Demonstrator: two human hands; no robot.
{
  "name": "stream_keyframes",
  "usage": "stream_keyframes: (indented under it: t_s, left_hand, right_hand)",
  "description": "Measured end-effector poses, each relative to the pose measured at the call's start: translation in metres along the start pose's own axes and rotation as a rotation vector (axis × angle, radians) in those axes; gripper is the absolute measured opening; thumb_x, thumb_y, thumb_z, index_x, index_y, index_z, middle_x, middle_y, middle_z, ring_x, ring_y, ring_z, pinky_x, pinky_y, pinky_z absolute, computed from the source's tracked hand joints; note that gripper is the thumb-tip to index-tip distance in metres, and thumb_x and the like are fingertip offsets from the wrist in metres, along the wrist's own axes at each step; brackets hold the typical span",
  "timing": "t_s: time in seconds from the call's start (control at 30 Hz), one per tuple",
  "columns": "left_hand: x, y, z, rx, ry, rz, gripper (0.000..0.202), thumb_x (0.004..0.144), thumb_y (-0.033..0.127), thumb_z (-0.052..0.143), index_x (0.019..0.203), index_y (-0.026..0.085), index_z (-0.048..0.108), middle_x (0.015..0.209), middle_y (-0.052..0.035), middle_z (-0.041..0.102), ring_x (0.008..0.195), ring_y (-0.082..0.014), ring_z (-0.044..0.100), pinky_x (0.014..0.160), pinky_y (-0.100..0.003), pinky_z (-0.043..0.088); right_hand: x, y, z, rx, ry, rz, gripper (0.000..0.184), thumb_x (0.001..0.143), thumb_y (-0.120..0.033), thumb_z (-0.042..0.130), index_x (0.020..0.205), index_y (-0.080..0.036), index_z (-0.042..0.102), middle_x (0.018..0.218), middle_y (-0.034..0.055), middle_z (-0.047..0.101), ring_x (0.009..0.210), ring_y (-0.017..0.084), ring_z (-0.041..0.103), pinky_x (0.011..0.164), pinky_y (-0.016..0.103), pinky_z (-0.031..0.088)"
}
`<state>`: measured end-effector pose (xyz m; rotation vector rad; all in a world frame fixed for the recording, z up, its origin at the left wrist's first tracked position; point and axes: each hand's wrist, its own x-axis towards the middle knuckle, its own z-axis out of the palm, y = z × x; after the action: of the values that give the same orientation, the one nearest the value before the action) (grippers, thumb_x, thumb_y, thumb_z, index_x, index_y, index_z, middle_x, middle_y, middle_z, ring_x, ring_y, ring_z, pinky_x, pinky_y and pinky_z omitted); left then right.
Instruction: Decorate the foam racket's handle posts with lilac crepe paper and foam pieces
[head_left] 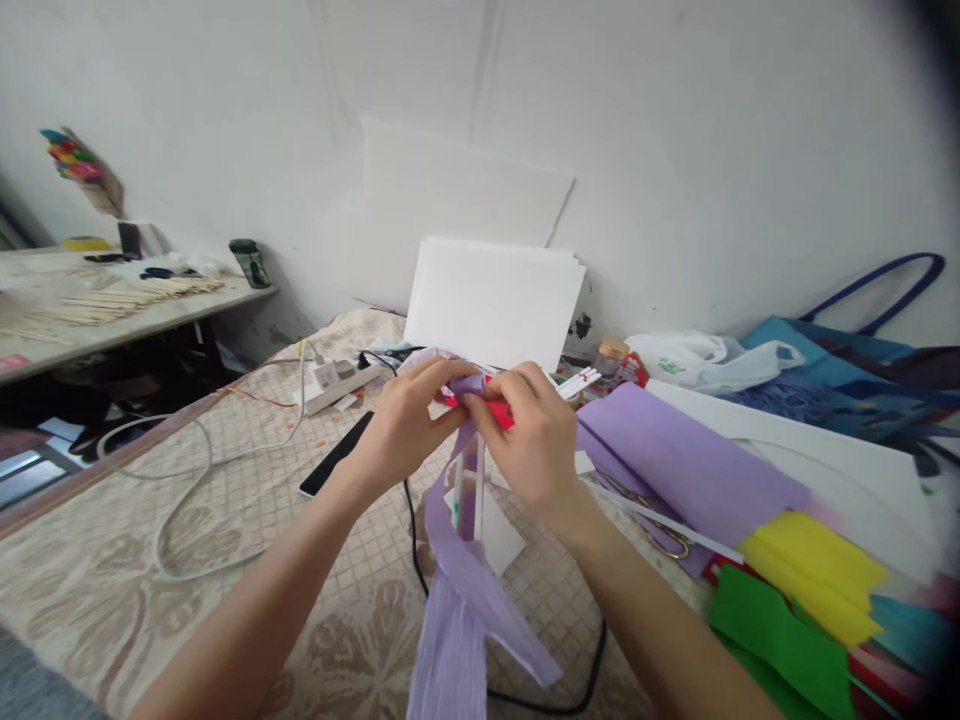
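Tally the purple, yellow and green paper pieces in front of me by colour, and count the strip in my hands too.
Purple: 2, the folded purple crepe paper bundle and the long purple crepe paper strip pinched by the left hand and the right hand
Yellow: 1, the yellow paper sheet
Green: 1, the green paper sheet
Total: 4

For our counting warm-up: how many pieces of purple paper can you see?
2. One strip hangs pinched between the left hand and right hand; one larger sheet lies right of them, beside the yellow paper. More may be hidden in that pile.
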<state>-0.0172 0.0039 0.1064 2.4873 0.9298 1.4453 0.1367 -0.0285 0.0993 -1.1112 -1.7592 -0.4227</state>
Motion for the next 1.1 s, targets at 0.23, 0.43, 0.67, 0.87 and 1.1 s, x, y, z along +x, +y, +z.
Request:
stream_keyframes:
  t_s: [0.23,0.43,0.67,0.87,1.1]
  left_hand:
    - [0.000,0.001,-0.001,-0.005,-0.017,-0.015,0.033,0.076,0.001,0.064,0.102,0.021,0.063,0.090,0.0007,0.068,0.075,-0.0117,0.060,0.071,-0.024,0.050]
    - [0.000,-0.001,0.000,-0.029,-0.011,0.009,0.030,0.078,0.006,0.065,0.103,0.022,0.063,0.091,0.0002,0.068,0.072,-0.0116,0.061,0.071,-0.025,0.051]
    - [-0.001,-0.005,-0.001,-0.033,-0.013,-0.001,0.028,0.080,0.012,0.069,0.105,0.022,0.063,0.093,-0.0016,0.070,0.077,-0.0147,0.063,0.071,-0.028,0.051]
    - [0.000,-0.004,-0.004,-0.038,-0.029,-0.027,0.030,0.077,0.010,0.072,0.104,0.021,0.065,0.093,-0.0005,0.071,0.078,-0.0137,0.064,0.070,-0.025,0.050]
    - [0.001,-0.001,-0.010,-0.064,-0.086,-0.032,0.032,0.079,0.009,0.069,0.108,0.021,0.064,0.098,-0.0013,0.071,0.078,-0.0123,0.064,0.074,-0.025,0.053]
  right_hand:
    - [0.004,-0.002,-0.006,-0.094,-0.122,-0.080,0.022,0.098,-0.016,0.043,0.078,-0.021,0.051,0.078,0.0033,0.053,0.072,0.017,0.051,0.062,0.029,0.038]
    - [-0.002,0.004,-0.002,0.140,-0.096,-0.021,0.021,0.098,-0.013,0.039,0.080,-0.023,0.045,0.079,0.0019,0.049,0.074,0.017,0.049,0.065,0.029,0.039]
    - [-0.004,0.009,-0.002,0.259,0.034,0.048,0.022,0.096,-0.013,0.039,0.077,-0.023,0.041,0.075,-0.0004,0.046,0.070,0.016,0.047,0.064,0.029,0.037]
    - [-0.011,0.014,-0.003,0.235,0.061,0.189,0.036,0.096,-0.019,0.044,0.063,-0.023,0.030,0.055,-0.0074,0.029,0.050,0.010,0.030,0.052,0.027,0.025]
    - [-0.015,0.011,-0.004,0.379,0.031,0.232,0.002,0.091,-0.021,0.057,0.094,-0.022,0.057,0.089,0.0020,0.058,0.071,0.013,0.054,0.064,0.028,0.045]
